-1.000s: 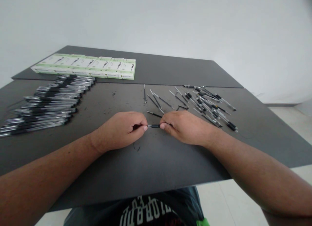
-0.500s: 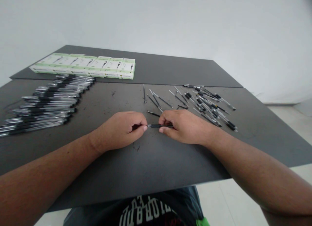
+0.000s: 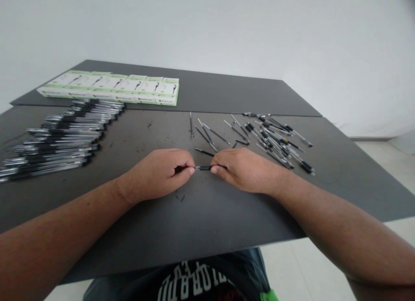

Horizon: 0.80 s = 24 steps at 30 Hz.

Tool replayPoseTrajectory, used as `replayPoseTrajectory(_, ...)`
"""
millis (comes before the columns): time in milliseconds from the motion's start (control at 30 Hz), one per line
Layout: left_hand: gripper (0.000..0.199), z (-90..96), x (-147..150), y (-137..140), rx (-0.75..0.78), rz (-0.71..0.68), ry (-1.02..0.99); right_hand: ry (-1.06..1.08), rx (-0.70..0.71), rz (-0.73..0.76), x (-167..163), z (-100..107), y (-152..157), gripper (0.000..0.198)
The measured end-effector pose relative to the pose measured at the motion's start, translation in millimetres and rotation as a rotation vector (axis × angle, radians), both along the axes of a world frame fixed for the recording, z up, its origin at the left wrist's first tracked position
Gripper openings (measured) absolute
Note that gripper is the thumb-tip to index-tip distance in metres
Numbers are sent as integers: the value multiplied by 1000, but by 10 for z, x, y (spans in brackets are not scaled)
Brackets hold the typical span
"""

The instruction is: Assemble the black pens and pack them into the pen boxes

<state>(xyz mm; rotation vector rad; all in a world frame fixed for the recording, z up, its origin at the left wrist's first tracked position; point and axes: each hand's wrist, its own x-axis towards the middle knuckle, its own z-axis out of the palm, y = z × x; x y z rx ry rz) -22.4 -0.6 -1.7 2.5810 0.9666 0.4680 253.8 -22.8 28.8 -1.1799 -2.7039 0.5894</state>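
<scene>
Between my two hands a pen [image 3: 204, 168] with a black grip lies level, just above the table. My left hand [image 3: 164, 171] pinches its left end between thumb and forefinger. At the pen's right end, the thumb and fingers of my right hand [image 3: 241, 169] are closed on it, and that end is hidden inside the hand. Just beyond the fingers are loose pen refills [image 3: 204, 134]. To the right of my right hand lies a jumbled heap of clear pens with black grips [image 3: 279, 143].
On the left, many black-gripped pens [image 3: 61, 136] lie in a long slanting row. Behind them stands a line of white and green boxes [image 3: 110, 87]. A seam crosses the dark grey table [image 3: 181, 232], whose front edge is close to my body. Small dark scraps dot its surface.
My right fingers have closed in further on the pen, and the dark end that showed between them is now covered. My left hand stays almost where it was.
</scene>
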Motion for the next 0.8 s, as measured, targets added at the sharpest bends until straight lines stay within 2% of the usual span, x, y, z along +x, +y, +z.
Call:
replayPoseTrajectory(233, 21, -4, 2, 10, 14, -6, 2, 59, -34, -69, -5, 11, -14, 10)
replayPoseTrajectory(367, 22, -3, 1, 12, 10, -9, 1, 18, -14, -9, -13, 10, -8, 20)
replayPoseTrajectory(567, 22, -15, -7, 12, 3, -3, 5, 51, -17, -63, -13, 0, -8, 12)
replayPoseTrajectory(700, 23, -12, -12, 7, 7, -12, 1, 1, -2, 1, -13, -1, -6, 24)
replayPoseTrajectory(800, 23, -15, -15, 10, 14, -15, -6, 35, -12, -5, -13, -4, -4, 21)
